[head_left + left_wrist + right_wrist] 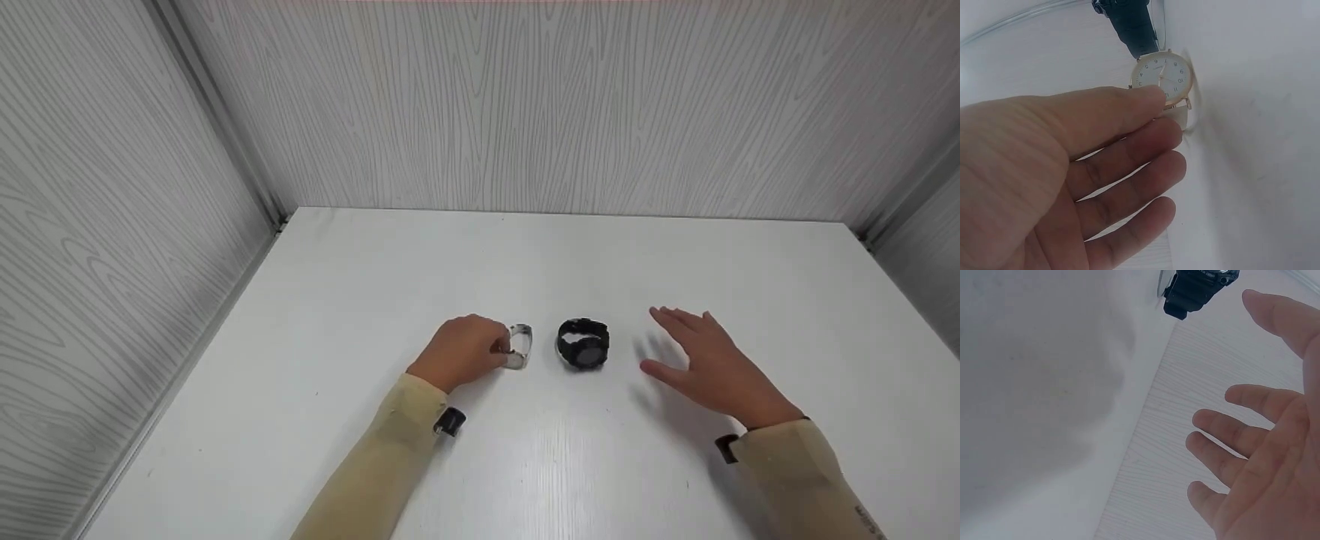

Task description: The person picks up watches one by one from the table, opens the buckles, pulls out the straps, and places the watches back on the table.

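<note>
A white-strapped wristwatch [520, 346] stands on its looped band near the middle of the table. My left hand [466, 349] pinches it from the left side. In the left wrist view, the thumb covers part of its round white dial [1154, 70], which has a gold-coloured rim, and the forefinger [1157, 134] lies by the pale strap. To the right stands a black wristwatch [583, 343], its band also looped, touched by neither hand. My right hand [712, 367] hovers to the right of the black watch with fingers spread and nothing in them.
The white tabletop [570, 465] lies under both hands. Grey wood-grain panels rise behind it as a back wall [525, 112] and at the left as a side wall [97, 247]; another panel [926, 262] borders the right.
</note>
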The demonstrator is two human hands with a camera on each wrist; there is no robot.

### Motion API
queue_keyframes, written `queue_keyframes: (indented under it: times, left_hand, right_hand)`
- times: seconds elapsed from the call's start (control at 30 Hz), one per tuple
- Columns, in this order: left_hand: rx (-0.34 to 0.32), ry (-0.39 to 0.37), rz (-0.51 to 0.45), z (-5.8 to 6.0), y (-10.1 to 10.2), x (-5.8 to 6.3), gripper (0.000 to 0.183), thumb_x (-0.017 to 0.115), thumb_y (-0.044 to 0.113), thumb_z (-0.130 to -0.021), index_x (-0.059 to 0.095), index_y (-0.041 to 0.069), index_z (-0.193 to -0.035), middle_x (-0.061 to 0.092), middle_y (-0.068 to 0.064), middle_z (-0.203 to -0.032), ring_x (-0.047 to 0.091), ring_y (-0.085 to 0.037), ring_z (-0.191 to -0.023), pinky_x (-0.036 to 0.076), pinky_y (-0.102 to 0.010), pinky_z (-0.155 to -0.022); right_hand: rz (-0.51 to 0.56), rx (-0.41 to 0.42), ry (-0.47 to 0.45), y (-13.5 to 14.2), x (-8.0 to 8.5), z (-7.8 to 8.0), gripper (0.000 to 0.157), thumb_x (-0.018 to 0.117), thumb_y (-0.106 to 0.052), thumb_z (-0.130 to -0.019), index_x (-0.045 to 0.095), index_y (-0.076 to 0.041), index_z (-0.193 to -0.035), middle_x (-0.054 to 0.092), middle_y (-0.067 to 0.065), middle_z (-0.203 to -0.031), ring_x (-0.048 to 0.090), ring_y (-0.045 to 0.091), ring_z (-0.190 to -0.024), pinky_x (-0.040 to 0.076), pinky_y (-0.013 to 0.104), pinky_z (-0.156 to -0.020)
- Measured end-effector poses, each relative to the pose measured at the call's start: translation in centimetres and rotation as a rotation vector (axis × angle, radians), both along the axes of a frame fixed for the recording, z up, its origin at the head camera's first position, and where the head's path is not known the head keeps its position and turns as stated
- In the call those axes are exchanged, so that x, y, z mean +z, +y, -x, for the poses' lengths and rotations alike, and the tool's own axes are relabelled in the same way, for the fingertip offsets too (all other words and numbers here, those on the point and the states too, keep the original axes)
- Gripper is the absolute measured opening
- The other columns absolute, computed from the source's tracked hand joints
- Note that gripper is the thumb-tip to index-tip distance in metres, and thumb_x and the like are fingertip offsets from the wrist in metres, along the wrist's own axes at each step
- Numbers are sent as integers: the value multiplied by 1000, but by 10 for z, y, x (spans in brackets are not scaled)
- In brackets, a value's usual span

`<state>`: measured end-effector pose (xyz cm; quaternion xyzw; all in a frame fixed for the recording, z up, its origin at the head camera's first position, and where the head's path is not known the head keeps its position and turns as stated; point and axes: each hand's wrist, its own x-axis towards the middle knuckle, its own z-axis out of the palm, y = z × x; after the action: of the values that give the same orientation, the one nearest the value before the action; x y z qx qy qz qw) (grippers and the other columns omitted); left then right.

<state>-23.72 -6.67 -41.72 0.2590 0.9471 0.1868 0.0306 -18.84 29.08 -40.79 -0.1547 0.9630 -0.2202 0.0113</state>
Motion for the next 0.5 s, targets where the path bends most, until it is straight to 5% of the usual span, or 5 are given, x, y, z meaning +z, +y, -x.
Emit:
queue_keyframes:
  times: [0.5]
  left_hand:
    - [25,-26,1,1,2,-4,12,77,25,-95,78,13,-95,71,4,-85,60,-15,-81,52,-38,-83]
  right_hand:
    - [-8,36,22,3,-2,3,78,69,-43,-99,36,-6,-160,39,27,-158,30,46,-149,10,63,-124]
